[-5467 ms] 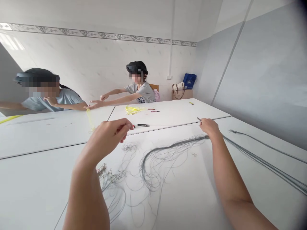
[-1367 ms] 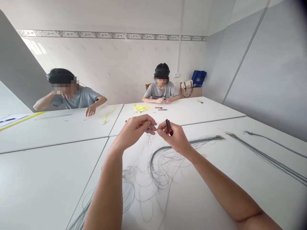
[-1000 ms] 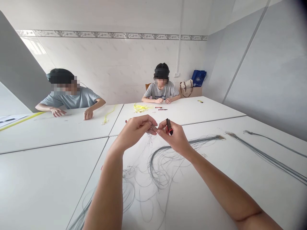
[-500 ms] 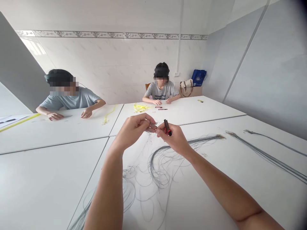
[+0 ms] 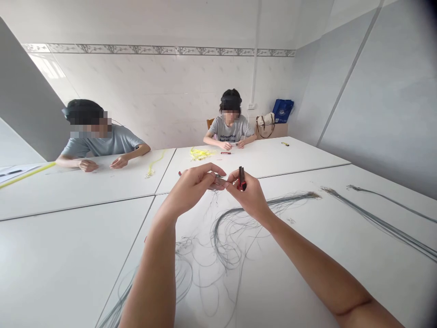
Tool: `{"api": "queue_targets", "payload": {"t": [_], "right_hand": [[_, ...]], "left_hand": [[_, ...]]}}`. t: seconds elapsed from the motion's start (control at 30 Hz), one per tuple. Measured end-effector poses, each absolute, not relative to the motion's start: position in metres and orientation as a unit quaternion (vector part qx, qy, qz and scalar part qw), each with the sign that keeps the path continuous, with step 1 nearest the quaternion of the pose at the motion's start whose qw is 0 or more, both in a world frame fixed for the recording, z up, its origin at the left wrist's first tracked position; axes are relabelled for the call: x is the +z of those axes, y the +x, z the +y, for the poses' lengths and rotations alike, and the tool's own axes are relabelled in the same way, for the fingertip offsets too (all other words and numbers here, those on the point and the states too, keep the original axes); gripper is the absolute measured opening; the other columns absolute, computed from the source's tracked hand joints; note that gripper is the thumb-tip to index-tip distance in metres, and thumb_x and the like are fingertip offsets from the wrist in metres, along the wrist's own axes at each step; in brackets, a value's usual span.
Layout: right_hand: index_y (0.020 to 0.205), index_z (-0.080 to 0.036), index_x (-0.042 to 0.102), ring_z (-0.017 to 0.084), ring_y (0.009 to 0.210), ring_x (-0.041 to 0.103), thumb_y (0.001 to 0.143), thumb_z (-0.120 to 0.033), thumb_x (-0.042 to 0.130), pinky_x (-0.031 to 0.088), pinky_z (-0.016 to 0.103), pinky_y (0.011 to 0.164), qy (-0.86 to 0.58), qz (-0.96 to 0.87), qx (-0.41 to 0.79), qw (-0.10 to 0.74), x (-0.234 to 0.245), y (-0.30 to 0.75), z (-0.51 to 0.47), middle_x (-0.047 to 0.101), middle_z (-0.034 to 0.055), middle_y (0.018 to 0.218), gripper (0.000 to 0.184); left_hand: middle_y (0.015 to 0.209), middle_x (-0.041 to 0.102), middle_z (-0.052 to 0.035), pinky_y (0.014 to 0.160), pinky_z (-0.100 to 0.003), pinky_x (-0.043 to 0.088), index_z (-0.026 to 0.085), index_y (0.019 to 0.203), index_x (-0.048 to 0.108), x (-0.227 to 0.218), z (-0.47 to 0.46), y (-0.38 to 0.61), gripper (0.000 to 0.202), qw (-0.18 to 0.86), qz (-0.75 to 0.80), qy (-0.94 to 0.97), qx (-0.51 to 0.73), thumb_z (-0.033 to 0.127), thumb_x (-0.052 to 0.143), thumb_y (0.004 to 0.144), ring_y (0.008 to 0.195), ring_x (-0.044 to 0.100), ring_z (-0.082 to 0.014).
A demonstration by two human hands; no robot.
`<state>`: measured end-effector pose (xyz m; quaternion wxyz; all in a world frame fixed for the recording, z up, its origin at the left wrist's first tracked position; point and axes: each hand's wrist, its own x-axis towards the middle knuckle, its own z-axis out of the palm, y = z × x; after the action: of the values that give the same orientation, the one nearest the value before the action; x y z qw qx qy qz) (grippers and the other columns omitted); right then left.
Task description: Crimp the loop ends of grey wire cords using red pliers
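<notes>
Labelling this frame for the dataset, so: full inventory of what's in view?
tables: several, white, pushed together.
grey wires: loose tangle plus long bundles, grey, near table.
small tool: one, red and black, in right hand.
yellow strands: one pile, yellow, far table.
blue bag: one, blue, by far wall.
beige bag: one, beige, beside it.
person: one, grey shirt, far left table.
second person: one, grey shirt, far middle table.
left hand: pinching a wire end.
right hand: gripping the tool.

You're in a plain tiled workroom: white worktops (image 5: 75,196) pushed together, grey wire bundles (image 5: 375,223) right of your right grip (image 5: 251,198), a co-worker (image 5: 229,130) seated beyond it.
</notes>
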<state>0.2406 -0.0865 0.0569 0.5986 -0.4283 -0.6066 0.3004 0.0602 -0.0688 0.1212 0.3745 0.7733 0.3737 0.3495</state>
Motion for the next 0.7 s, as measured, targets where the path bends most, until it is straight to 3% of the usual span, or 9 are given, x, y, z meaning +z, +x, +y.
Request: {"api": "queue_targets", "payload": {"t": [0.33, 0.5, 0.7], "right_hand": [[0.081, -0.021, 0.059, 0.01, 0.06, 0.047, 0.081, -0.024, 0.065, 0.04, 0.024, 0.057, -0.409, -0.629, 0.264, 0.606, 0.059, 0.243, -0.089, 0.054, -0.0043, 0.067, 0.007], [0.085, -0.021, 0.063, 0.01, 0.057, 0.048, 0.082, -0.028, 0.069, 0.043, 0.024, 0.057, -0.405, -0.603, 0.303, 0.617, 0.061, 0.249, -0.087, 0.054, -0.0047, 0.063, 0.01], [0.084, -0.02, 0.064, 0.009, 0.054, 0.051, 0.083, -0.033, 0.073, 0.046, 0.026, 0.052, -0.366, -0.564, 0.362, 0.646, 0.063, 0.256, -0.082, 0.065, 0.0002, 0.079, 0.015]], "left_hand": [[0.092, 0.081, -0.0053, 0.092, -0.041, 0.062, 0.02, 0.102, 0.07, 0.124, -0.069, 0.06, 0.022, 0.383, 0.375, 0.756, 0.376, 0.023, 0.048, 0.097, 0.092, 0.078, -0.0227], [0.092, 0.081, -0.006, 0.09, -0.037, 0.062, 0.019, 0.102, 0.069, 0.125, -0.066, 0.055, 0.022, 0.376, 0.39, 0.735, 0.407, 0.021, 0.048, 0.097, 0.091, 0.078, -0.0217], [0.09, 0.08, -0.0052, 0.091, -0.037, 0.061, 0.019, 0.1, 0.07, 0.126, -0.063, 0.053, 0.023, 0.366, 0.398, 0.722, 0.432, 0.02, 0.048, 0.096, 0.09, 0.078, -0.0209]]}}
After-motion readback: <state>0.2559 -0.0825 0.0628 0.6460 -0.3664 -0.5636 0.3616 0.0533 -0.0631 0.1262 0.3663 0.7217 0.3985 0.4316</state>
